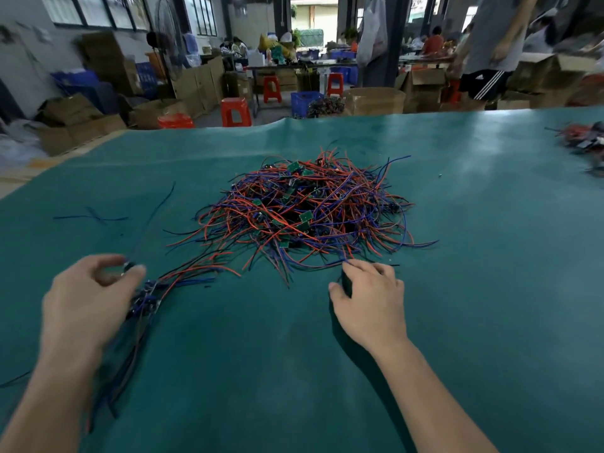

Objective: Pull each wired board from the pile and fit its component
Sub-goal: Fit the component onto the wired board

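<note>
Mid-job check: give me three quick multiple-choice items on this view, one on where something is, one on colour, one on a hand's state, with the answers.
1. Where is the pile of wired boards?
A. mid-table, beyond both hands
B. in a blue crate
C. on a red stool

2. What colour is the mat?
A. red
B. teal green
C. white

3. What is the right hand doing?
A. lying flat and empty
B. gripping a small dark part
C. raised off the table

Answers:
1 A, the tangle lies on the mat ahead of the hands.
2 B, the whole table cover is teal green.
3 B, its fingers curl round a dark piece at the pile's near edge. The left hand is blurred over a bundle of wired boards.
</note>
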Demonstrator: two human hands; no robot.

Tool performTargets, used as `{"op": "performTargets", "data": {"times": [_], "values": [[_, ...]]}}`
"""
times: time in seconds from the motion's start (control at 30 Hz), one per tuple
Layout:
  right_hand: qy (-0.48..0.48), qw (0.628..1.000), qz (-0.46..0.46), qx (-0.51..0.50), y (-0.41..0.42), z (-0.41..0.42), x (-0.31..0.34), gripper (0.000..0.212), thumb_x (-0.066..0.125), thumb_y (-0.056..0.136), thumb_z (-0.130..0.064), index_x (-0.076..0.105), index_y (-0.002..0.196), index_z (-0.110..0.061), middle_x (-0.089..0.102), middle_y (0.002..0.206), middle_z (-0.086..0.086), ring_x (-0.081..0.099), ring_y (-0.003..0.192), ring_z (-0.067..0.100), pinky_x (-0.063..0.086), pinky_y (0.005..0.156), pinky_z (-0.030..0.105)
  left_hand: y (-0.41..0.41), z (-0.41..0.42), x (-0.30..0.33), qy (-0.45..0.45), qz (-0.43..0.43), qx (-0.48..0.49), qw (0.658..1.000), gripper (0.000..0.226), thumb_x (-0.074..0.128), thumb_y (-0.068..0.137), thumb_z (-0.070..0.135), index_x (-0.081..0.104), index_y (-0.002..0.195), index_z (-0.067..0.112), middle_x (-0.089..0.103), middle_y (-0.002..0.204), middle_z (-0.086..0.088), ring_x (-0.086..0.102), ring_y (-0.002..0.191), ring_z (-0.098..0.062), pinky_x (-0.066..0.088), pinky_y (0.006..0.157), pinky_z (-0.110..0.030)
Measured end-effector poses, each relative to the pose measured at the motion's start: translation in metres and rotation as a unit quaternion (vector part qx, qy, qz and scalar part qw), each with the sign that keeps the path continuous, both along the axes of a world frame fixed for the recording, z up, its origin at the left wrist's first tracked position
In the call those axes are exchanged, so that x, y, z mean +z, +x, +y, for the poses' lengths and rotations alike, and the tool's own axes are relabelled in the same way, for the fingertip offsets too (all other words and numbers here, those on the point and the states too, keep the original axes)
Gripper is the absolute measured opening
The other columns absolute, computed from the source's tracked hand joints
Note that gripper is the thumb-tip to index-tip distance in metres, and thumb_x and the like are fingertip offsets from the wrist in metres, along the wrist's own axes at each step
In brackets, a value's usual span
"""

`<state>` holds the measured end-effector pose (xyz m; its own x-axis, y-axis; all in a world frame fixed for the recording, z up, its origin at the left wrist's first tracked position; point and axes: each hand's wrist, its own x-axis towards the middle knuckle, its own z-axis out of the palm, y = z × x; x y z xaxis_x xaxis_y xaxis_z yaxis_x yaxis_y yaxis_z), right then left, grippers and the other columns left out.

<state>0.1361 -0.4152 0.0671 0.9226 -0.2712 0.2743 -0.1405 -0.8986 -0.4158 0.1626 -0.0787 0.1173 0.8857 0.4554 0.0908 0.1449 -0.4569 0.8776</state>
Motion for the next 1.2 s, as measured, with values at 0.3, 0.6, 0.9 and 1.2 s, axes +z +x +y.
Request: {"op": "performTargets", "data": {"times": [0.3,0.6,0.9,1.2], "values": [[0.362,0.914,-0.175,-0.050,-0.009,-0.001,0.019,0.013,0.069,0.080,-0.026,0.080,0.079,-0.020,0.074,0.071,-0.004,0.063,0.069,0.015,0.042,0.064,0.018,-0.007,-0.084,-0.001,-0.009,-0.056,-0.117,0.992,0.013,0.070,0.085,0.014,0.071,0.079,0.026,0.073,0.075,0.006,0.067,0.067,0.001,0.054,0.067,-0.020],[0.458,0.869,-0.045,0.180,-0.022,0.011,0.030,0.030,0.051,0.065,-0.019,0.070,0.044,-0.010,0.063,0.047,0.012,0.049,0.044,0.008,0.035,0.048,0.016,-0.002,-0.208,-0.030,-0.455,0.101,-0.308,0.829,0.024,0.050,0.103,0.010,0.058,0.116,-0.008,0.075,0.086,-0.015,0.068,0.073,-0.022,0.058,0.066,-0.028],[0.525,0.823,-0.022,0.215,-0.022,0.006,0.031,0.041,0.054,0.077,-0.023,0.064,0.042,-0.005,0.063,0.049,0.020,0.041,0.041,0.020,0.027,0.039,0.020,-0.002,-0.206,-0.036,-0.401,0.068,-0.315,0.857,0.022,0.057,0.094,-0.009,0.062,0.115,-0.006,0.066,0.083,-0.017,0.055,0.064,-0.018,0.047,0.063,-0.026],[0.457,0.885,-0.073,0.049,-0.010,-0.003,0.017,0.022,0.072,0.080,-0.050,0.079,0.080,-0.028,0.068,0.060,-0.008,0.056,0.055,0.009,0.046,0.056,0.030,-0.010,-0.202,-0.033,-0.384,0.045,-0.397,0.833,0.020,0.075,0.078,0.001,0.077,0.092,0.015,0.062,0.081,-0.018,0.051,0.063,-0.017,0.039,0.057,-0.024]]}}
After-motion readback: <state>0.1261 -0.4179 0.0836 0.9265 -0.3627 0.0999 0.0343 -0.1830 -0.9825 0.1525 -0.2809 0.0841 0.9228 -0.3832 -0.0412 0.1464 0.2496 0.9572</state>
